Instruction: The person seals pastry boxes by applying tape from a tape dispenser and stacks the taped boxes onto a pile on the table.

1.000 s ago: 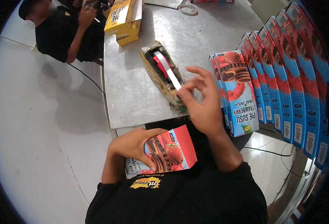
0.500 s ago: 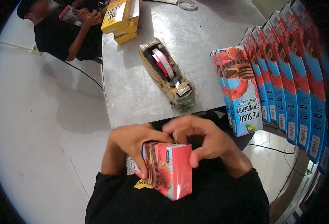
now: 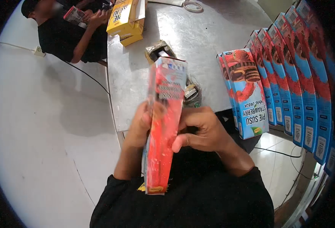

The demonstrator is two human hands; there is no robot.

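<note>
Red box point(image 3: 163, 133) swung up, grasped by left hand point(image 3: 140, 123) and right hand point(image 3: 203, 131), partly hiding tape dispenser point(image 3: 192, 93)

Held box point(image 3: 161, 146): printed card, looks smooth and glossy, partly motion-blurred. From where I stand, tabletop point(image 3: 197, 34) reads as bare metal, smooth, dull grey with bright glare patches. Tape dispenser point(image 3: 192, 94), partly hidden: rough, crinkled, shiny like layered plastic tape. Row of cartons point(image 3: 308, 72): printed card, smooth, slight sheen. Yellow carton point(image 3: 121, 17): smooth card, mild gloss. Black shirt point(image 3: 216, 190): matt cloth. Grey floor point(image 3: 76, 110): smooth, low sheen. White tiles point(image 3: 270, 150): glossy, reflective. Black cable point(image 3: 91, 78): plastic-looking.
</note>
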